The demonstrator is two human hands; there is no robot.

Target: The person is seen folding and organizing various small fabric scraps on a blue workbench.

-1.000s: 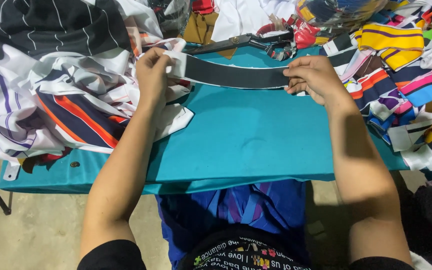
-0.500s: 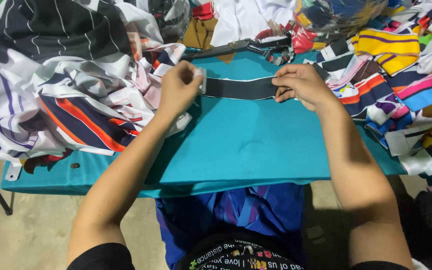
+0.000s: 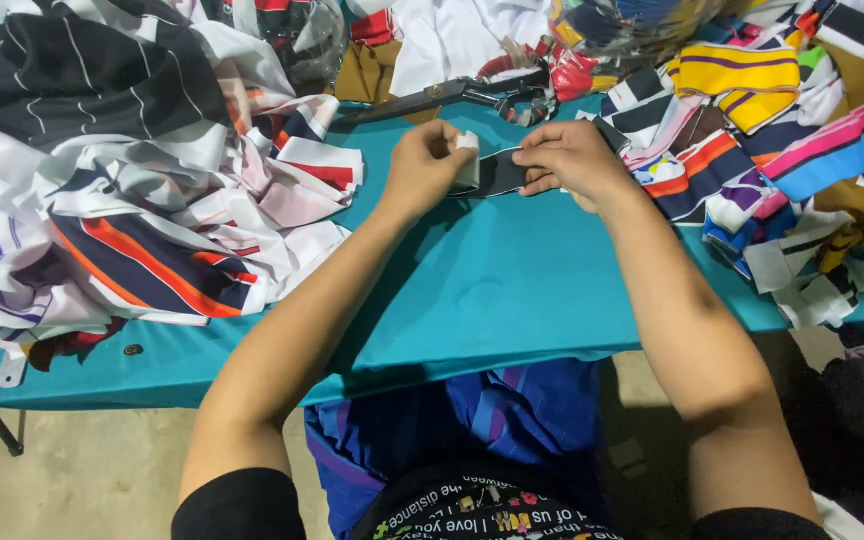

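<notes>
Black fabric strip (image 3: pixel 497 172) with a white end sits upper centre of the head view, on the teal table cover (image 3: pixel 492 290), pinched between both hands. Left hand (image 3: pixel 430 165) is closed, thumb and fingers clamped on the strip's white folded end, knuckles toward the camera. Right hand (image 3: pixel 574 160) is curled shut on the strip's other end, fingers pressing it down, thumb side facing the left hand; the 2 hands are close, only a short dark span of strip visible between them. Both forearms run from the bottom of the frame up to the centre. Just beyond the hands, upper centre, a dark pair of long scissors (image 3: pixel 432 97) lies on the cover, handles to the right, apart from the hands. Upper left to mid left: big heap of striped fabric (image 3: pixel 132 200), white, navy, orange and red, with a black pinstriped piece on top. Upper right to mid right: pile of bright scraps (image 3: pixel 782 130) in yellow, pink, blue and black-white, just beside the right wrist. Top centre has white cloth (image 3: pixel 462 35) and a brown piece. Bottom centre: blue-purple garment (image 3: pixel 472 420) hanging below the table edge. Lower left: bare concrete floor (image 3: pixel 82 470) and a black table leg.
</notes>
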